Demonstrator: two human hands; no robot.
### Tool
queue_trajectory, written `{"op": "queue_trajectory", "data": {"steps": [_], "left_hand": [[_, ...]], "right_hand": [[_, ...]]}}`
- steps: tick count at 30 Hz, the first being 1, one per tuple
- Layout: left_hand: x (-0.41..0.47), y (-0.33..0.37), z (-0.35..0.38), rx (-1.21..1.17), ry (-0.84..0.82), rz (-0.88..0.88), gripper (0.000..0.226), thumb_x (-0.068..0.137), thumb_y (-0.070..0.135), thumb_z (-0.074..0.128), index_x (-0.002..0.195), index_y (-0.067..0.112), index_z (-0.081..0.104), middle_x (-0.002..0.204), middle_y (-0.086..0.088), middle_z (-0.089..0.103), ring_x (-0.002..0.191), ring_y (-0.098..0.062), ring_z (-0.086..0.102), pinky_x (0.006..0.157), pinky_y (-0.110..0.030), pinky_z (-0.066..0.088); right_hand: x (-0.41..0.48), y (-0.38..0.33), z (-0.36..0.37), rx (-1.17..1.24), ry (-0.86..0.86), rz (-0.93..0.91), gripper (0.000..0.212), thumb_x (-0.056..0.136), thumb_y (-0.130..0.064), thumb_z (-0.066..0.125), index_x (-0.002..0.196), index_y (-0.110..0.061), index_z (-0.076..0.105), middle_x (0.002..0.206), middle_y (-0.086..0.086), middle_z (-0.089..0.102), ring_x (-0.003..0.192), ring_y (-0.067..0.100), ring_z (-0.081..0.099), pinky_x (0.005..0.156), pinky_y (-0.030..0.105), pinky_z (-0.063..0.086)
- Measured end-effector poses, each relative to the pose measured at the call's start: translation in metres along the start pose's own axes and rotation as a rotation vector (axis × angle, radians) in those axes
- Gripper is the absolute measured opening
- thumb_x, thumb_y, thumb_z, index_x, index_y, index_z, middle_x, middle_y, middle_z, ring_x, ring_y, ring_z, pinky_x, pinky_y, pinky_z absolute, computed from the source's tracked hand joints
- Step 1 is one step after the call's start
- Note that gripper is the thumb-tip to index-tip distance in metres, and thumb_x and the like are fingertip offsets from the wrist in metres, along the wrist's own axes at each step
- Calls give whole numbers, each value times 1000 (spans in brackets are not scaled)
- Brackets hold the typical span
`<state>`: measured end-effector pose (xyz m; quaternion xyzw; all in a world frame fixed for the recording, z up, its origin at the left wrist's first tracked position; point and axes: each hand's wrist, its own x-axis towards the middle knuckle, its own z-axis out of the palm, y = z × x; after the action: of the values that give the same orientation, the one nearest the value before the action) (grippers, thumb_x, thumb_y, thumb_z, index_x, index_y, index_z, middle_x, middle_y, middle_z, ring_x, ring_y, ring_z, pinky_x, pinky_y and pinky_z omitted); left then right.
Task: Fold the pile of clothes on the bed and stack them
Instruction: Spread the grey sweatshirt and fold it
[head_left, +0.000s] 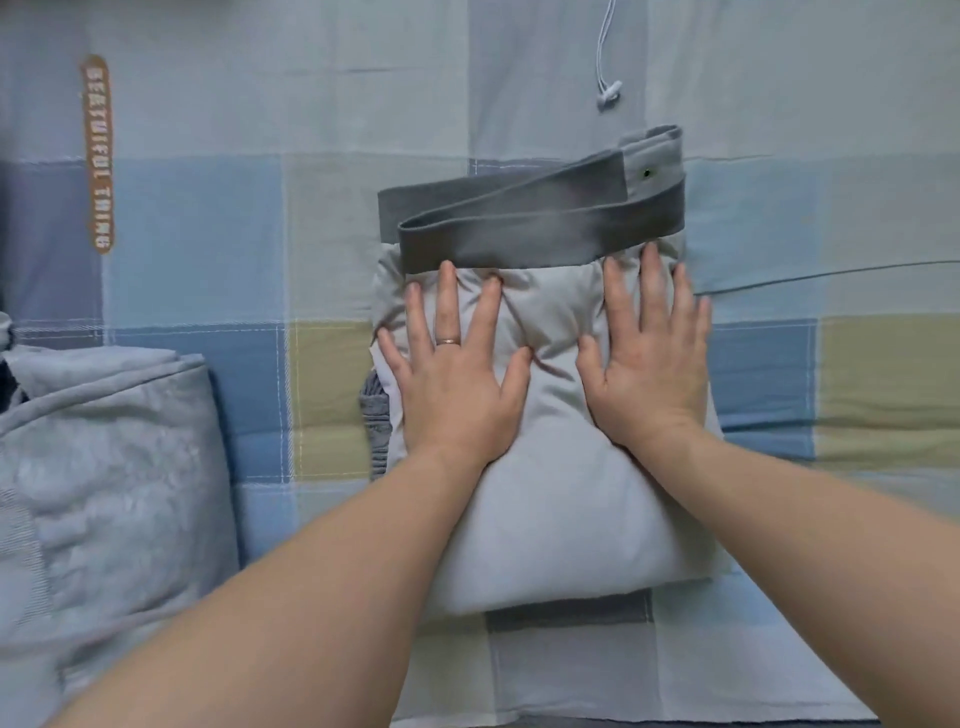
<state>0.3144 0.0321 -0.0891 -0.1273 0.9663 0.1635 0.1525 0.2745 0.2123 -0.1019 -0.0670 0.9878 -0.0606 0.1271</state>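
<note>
Pale grey folded padded garment (561, 493) is lying mid-bed on the blue, beige and grey checked cotton sheet (234, 234). Both hands are pressing flat on its far half, fingers straight and spread, gripping nothing. Left hand (457, 384) is wearing 1 gold ring (448, 341). Right hand (649, 364) is lying just beside it, with a narrow gap between the 2 thumbs. Darker grey fabric band (519, 218) is lying across the garment's far edge, touching the fingertips (445, 270). Grey ribbed cuff (376, 421) is poking out at the garment's left side. White drawstring cord (605, 78) is trailing beyond the band. Folded light blue quilted blanket (104, 467) is sitting well apart at the left.
</note>
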Motion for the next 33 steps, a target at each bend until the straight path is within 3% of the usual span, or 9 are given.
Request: {"op": "queue_trajectory", "data": {"steps": [6, 9, 13, 17, 21, 23, 26, 29, 33], "left_hand": [[2, 11, -24, -27, -141, -19, 74, 95, 65, 42, 158, 43, 10, 167, 8, -18, 154, -26, -17, 119, -65, -4], [-4, 7, -49, -70, -129, -63, 84, 87, 68, 56, 157, 45, 14, 168, 7, -12, 154, -28, -8, 121, -60, 2], [-19, -6, -75, -274, -81, -542, 109, 71, 68, 75, 157, 36, 16, 167, -2, 9, 152, -31, 13, 120, -50, 15], [-20, -23, -75, -488, -135, -763, 104, 62, 67, 83, 140, 15, 39, 142, -8, 47, 129, -33, 49, 107, -46, 42], [-27, -29, -78, -862, -298, -940, 93, 59, 58, 91, 128, 9, 52, 123, 0, 61, 109, -28, 61, 93, -36, 49], [-33, -31, -87, -985, -389, -945, 76, 67, 48, 91, 124, 10, 59, 118, 0, 65, 101, -24, 64, 86, -34, 48], [-33, -31, -116, -1106, -422, -906, 63, 70, 42, 90, 120, 11, 68, 115, -1, 72, 100, -21, 69, 91, -36, 53], [-20, -17, -168, -1230, -343, -794, 52, 74, 36, 87, 118, 13, 71, 111, 0, 75, 99, -18, 71, 87, -35, 55], [3, 11, -247, -1317, -167, -606, 54, 73, 37, 86, 119, 13, 71, 109, 0, 76, 97, -16, 73, 80, -31, 55]], "right_hand": [[1, 0, -27, 37, -104, -5, 76, 91, -51, 36, 160, -27, 14, 168, 10, 6, 150, 41, 13, 119, 62, 16], [-3, 5, -54, 238, -152, 2, 87, 87, -52, 51, 160, -24, 12, 168, 6, 4, 153, 32, 10, 122, 51, 14], [-9, 19, -84, 613, -202, 345, 101, 85, -37, 75, 159, -17, 9, 163, 13, 18, 149, 28, 21, 123, 43, 18], [-9, 30, -79, 897, -436, 596, 74, 76, -46, 82, 136, -20, 46, 136, 0, 59, 118, 19, 59, 104, 38, 47], [-11, 33, -77, 1058, -599, 650, 48, 77, -35, 85, 118, -17, 67, 112, -3, 73, 95, 14, 69, 79, 28, 54], [-12, 34, -89, 1089, -614, 691, 41, 75, -32, 87, 108, -16, 70, 107, -1, 75, 96, 18, 71, 86, 33, 54], [-9, 34, -124, 1127, -584, 675, 42, 74, -30, 87, 108, -13, 71, 103, -1, 76, 97, 20, 71, 92, 36, 54], [5, 29, -182, 1183, -518, 611, 50, 71, -32, 87, 114, -12, 71, 109, 3, 76, 102, 22, 71, 97, 40, 53], [31, 15, -266, 1289, -382, 484, 39, 77, -29, 81, 111, -12, 72, 112, 7, 75, 100, 21, 72, 90, 38, 56]]}}
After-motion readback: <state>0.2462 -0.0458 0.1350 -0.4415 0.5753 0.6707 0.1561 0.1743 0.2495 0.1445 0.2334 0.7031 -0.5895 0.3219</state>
